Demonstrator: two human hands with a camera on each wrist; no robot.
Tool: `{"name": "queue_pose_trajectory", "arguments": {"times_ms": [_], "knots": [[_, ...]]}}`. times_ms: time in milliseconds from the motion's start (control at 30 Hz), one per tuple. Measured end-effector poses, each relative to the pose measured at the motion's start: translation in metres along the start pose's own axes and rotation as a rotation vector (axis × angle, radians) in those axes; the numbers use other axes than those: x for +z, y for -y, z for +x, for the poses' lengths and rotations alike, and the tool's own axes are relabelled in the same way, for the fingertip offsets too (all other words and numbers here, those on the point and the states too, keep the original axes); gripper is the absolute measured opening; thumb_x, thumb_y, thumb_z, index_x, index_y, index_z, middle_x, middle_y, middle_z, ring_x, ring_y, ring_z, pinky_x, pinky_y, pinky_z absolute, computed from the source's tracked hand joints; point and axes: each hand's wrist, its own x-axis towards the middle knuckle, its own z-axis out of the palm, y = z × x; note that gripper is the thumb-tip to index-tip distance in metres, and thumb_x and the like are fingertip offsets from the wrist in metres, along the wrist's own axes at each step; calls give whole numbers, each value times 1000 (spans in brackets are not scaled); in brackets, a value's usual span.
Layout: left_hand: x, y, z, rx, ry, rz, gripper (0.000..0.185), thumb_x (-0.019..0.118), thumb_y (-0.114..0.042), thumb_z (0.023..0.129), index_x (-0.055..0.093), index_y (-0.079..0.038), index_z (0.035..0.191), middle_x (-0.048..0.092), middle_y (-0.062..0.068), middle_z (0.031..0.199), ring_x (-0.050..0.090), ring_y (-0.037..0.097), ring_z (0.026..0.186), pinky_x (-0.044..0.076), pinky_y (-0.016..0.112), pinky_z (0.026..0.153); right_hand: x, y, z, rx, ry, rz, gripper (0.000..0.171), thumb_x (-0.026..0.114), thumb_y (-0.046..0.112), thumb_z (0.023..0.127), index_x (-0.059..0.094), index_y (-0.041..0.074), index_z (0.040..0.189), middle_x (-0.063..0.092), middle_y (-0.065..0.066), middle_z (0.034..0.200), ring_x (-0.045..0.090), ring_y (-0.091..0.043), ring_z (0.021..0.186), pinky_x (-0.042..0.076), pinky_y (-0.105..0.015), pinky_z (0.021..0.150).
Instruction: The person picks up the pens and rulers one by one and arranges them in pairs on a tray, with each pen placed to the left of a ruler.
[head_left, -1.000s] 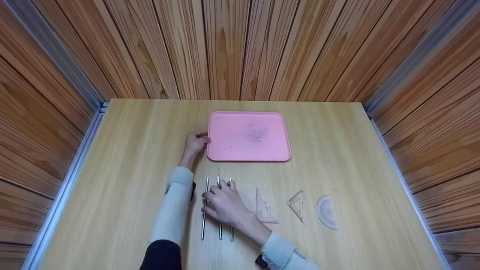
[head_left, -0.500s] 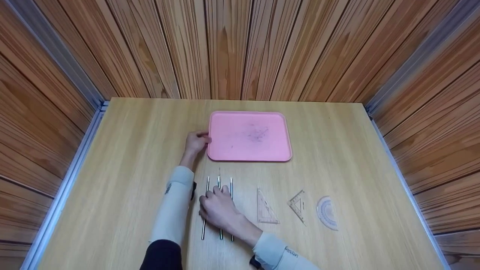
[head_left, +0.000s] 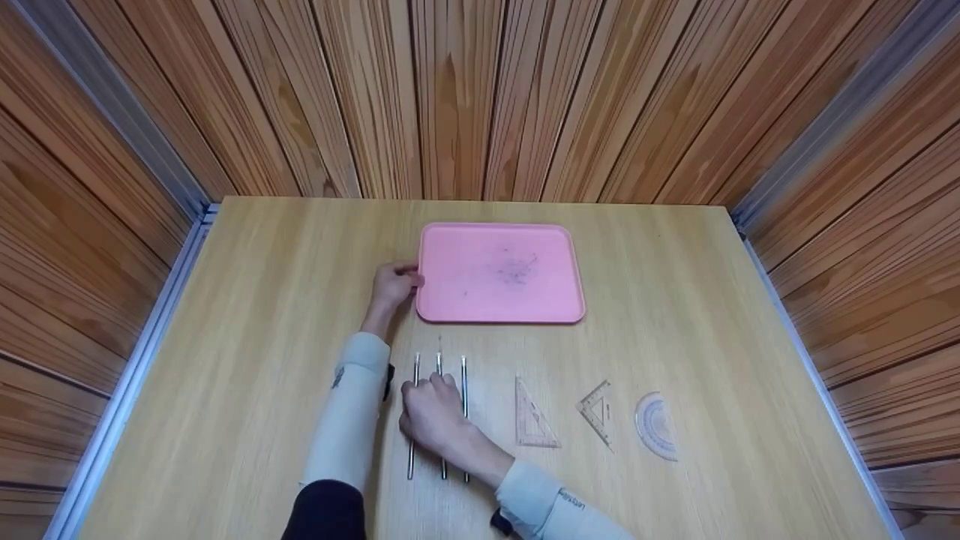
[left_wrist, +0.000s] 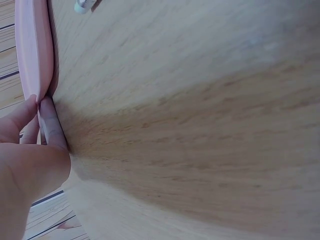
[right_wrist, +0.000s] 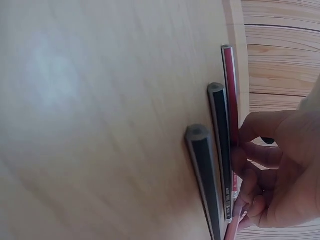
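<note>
Lying side by side on the wooden table (head_left: pixel 675 300), three pencils (head_left: pixel 439 420) sit just nearer the person than the pink tray (head_left: pixel 501 272), walled in by wood panelling. The tray holds only smudges. The right hand (head_left: pixel 433 418) curls its fingers onto the pencils; the left hand (head_left: pixel 394 285) pinches the tray's left rim.

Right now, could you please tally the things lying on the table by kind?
Pencils: 3
Clear set squares: 2
Clear protractor: 1
Pink tray: 1
Total: 7
</note>
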Motion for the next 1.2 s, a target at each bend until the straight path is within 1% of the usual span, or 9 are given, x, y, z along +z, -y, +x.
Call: {"name": "queue_pose_trajectory", "arguments": {"times_ms": [67,167,300,400,567,767,967,1067,1200], "knots": [[0,1,0,-1,3,-7,36,58,3,92,64,0,128,68,19,108,65,20,88,55,28,78,1,-1,1,11,7,25,15,72,26,79,68,11,82,70,-4,73,61,-24,68,31,-32,57],[-1,1,1,-1,3,11,37,59,2,92,64,-1,128,68,17,108,64,19,88,54,27,78,2,-2,5,20,22,63,13,71,24,80,67,11,80,71,-5,73,63,-24,68,31,-32,56],[-2,1,2,-6,5,35,37,59,0,92,64,-2,129,68,16,109,64,20,91,53,28,80,1,-5,9,18,48,115,13,71,22,80,65,13,75,69,-3,68,63,-23,64,32,-32,54],[-2,0,2,-17,9,36,38,59,0,92,63,-3,130,67,16,110,64,21,92,53,30,83,2,-7,10,22,74,173,12,71,22,80,64,14,73,65,1,63,60,-20,61,32,-30,54],[-2,1,0,-20,1,39,38,59,0,92,63,-3,130,67,15,109,63,20,91,54,30,82,4,-9,9,15,95,238,10,70,21,82,65,15,76,61,5,62,55,-15,59,36,-28,59],[-2,0,-1,-7,10,33,38,59,0,93,64,-4,130,67,16,110,63,22,94,54,32,84,5,-9,8,-13,30,212,8,71,19,78,64,16,74,63,4,63,58,-17,61,41,-31,59],[-1,0,1,-7,-2,42,37,59,1,92,65,-2,128,67,15,107,64,20,90,54,30,81,5,-8,7,-36,-28,175,9,69,17,77,62,16,72,64,3,61,61,-19,60,42,-32,56],[-1,-1,1,-14,-8,32,37,59,1,91,65,-1,127,67,15,106,63,20,88,54,29,79,3,-8,7,-47,-27,126,11,70,20,80,63,13,75,67,0,64,65,-21,63,42,-33,53],[-1,-1,0,-23,-3,23,37,59,1,92,65,-2,128,66,15,108,63,20,90,54,30,80,-2,-7,8,-50,22,110,12,69,21,86,65,11,81,69,-3,70,67,-22,66,45,-33,53]]}}
